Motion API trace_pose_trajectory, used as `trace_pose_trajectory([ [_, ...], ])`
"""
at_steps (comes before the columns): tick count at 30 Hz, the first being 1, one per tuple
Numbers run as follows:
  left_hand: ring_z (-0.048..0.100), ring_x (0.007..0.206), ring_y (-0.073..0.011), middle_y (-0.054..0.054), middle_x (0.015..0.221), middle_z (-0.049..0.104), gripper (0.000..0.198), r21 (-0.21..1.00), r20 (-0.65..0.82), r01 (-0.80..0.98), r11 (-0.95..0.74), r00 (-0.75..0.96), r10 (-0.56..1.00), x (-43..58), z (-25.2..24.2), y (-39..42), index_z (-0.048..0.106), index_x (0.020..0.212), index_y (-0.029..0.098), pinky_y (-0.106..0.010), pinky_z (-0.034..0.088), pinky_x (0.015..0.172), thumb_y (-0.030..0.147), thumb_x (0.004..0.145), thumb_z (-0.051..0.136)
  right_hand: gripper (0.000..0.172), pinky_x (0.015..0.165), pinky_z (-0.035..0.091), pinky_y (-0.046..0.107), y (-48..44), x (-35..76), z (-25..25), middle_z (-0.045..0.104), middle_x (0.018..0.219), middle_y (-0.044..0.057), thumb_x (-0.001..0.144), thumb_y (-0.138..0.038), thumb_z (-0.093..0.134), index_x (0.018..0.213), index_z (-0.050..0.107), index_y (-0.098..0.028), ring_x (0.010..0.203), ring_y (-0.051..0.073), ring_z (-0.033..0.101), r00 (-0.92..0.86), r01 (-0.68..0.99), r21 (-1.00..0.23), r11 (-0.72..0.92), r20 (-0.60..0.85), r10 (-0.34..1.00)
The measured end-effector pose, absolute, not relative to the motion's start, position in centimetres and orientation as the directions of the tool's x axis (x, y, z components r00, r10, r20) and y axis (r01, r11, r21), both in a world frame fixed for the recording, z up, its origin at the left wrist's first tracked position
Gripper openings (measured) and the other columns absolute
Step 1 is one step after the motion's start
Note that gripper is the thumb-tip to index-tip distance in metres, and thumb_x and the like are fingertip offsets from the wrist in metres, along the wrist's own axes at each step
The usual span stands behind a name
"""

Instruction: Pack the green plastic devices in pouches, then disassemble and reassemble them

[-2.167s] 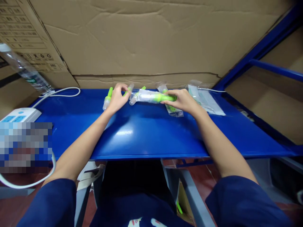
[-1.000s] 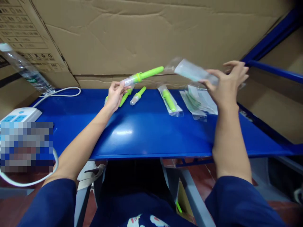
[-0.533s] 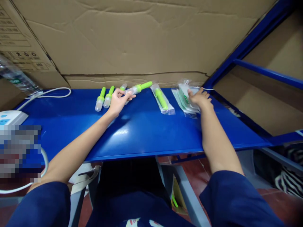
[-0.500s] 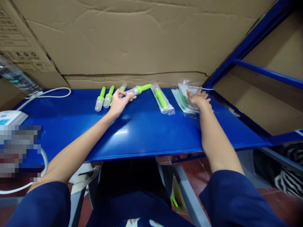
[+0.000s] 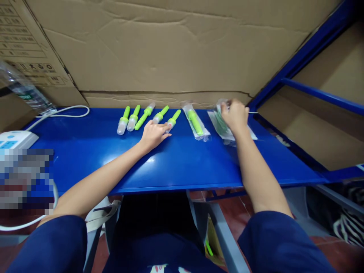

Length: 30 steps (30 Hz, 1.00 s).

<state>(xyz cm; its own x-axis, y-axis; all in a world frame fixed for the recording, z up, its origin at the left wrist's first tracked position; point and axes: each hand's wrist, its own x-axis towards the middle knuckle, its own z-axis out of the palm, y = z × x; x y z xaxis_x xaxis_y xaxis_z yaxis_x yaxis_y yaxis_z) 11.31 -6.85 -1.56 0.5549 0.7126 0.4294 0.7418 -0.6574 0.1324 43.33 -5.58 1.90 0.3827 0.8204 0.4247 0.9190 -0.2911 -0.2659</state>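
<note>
In the head view, the left hand (image 5: 154, 135) is loose, with its fingers spread at the clear end of a green stick (image 5: 174, 117) that lies on the blue table (image 5: 182, 167). Four more green sticks (image 5: 146, 113) lie to its left. The right hand (image 5: 236, 115) is at the flat bags (image 5: 218, 123); I cannot tell if it pinches one. A bagged green stick (image 5: 195, 122) lies between the hands.

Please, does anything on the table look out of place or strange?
Yes: the middle green tube of the five loose ones lies reversed, its clear end toward the cardboard; the other four tubes point their green ends there.
</note>
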Motion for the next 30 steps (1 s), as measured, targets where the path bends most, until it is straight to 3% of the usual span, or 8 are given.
trace_pose_trajectory([
  [2,0.07,0.112,-0.0308,-0.009,0.123,0.076,0.026,0.05,0.407,0.782,-0.622,0.552,0.727,11.5,-1.6,-6.8,0.072,0.117,0.024,-0.047,0.047,0.096,0.034,0.092,0.071,0.061,0.107,0.041,0.054,-5.2,40.9,1.4,0.067,0.127,0.027,0.105,-0.051,0.028,0.127,0.064,-0.008,0.126,0.04,0.059,0.277,0.945,-0.265,-0.19,0.343,0.897],
  [5,0.065,0.116,-0.0322,-0.01,0.113,0.077,0.023,0.044,0.451,0.827,-0.561,0.485,0.75,11.4,-1.8,-6.5,0.072,0.111,0.023,-0.05,0.041,0.102,0.037,0.094,0.068,0.067,0.104,0.046,0.051,-4.5,38.2,-0.4,0.066,0.129,0.027,0.1,-0.061,0.039,0.13,0.061,-0.006,0.123,0.04,0.062,0.198,0.96,-0.243,-0.137,0.245,0.949],
  [8,0.059,0.121,-0.0366,-0.015,0.117,0.073,0.024,0.152,0.489,0.831,-0.536,0.408,0.771,11.1,-2.1,-5.9,0.071,0.109,0.021,-0.055,0.035,0.108,0.038,0.094,0.065,0.056,0.099,0.05,0.046,-4.1,37.9,-1.2,0.071,0.119,0.023,0.095,-0.058,0.053,0.119,0.068,-0.009,0.116,0.038,0.066,0.134,0.954,-0.29,-0.079,0.176,0.975],
  [12,0.053,0.126,-0.0417,-0.019,0.127,0.066,0.03,0.34,0.539,0.749,-0.568,0.34,0.771,10.6,-1.8,-5.2,0.067,0.114,0.019,-0.059,0.026,0.113,0.039,0.091,0.064,0.039,0.088,0.055,0.045,-4.7,40.0,0.5,0.076,0.098,0.014,0.085,-0.046,0.066,0.108,0.073,-0.015,0.097,0.035,0.071,0.034,0.931,-0.363,0.04,0.195,0.98],
  [17,0.053,0.128,-0.0333,-0.011,0.131,0.065,0.03,0.373,0.599,0.635,-0.677,0.393,0.698,9.7,-0.1,-5.7,0.067,0.12,0.026,-0.054,0.019,0.116,0.037,0.1,0.047,0.05,0.08,0.057,0.042,-6.9,40.6,3.4,0.078,0.102,0.009,0.079,-0.053,0.071,0.115,0.075,-0.019,0.093,0.03,0.071,-0.206,0.813,-0.5,0.3,0.234,0.95],
  [20,0.046,0.137,-0.0347,-0.011,0.145,0.056,0.03,0.391,0.609,0.619,-0.681,0.381,0.696,9.4,0.6,-6.1,0.068,0.12,0.026,-0.054,0.019,0.117,0.038,0.099,0.05,0.049,0.081,0.057,0.043,-7.9,39.3,4.0,0.078,0.108,0.006,0.079,-0.054,0.071,0.117,0.075,-0.023,0.094,0.029,0.07,-0.312,0.746,-0.552,0.373,0.204,0.928],
  [26,0.04,0.14,-0.0391,-0.014,0.15,0.049,0.025,0.487,0.555,0.645,-0.589,0.292,0.779,8.4,0.2,-4.9,0.074,0.104,0.021,-0.061,0.021,0.117,0.037,0.096,0.057,0.044,0.089,0.056,0.045,-8.6,37.6,4.1,0.077,0.115,0.005,0.081,-0.051,0.071,0.118,0.076,-0.026,0.098,0.03,0.07,-0.393,0.707,-0.541,0.456,0.235,0.889],
  [30,0.04,0.144,-0.0371,-0.011,0.148,0.052,0.028,0.54,0.429,0.573,-0.616,0.442,0.788,7.3,0.2,-3.8,0.075,0.112,0.025,-0.061,0.024,0.118,0.038,0.088,0.069,0.04,0.093,0.054,0.046,-8.7,37.5,4.3,0.076,0.115,0.006,0.081,-0.051,0.072,0.113,0.078,-0.027,0.103,0.031,0.07,-0.435,0.699,-0.51,0.502,0.254,0.864],
])
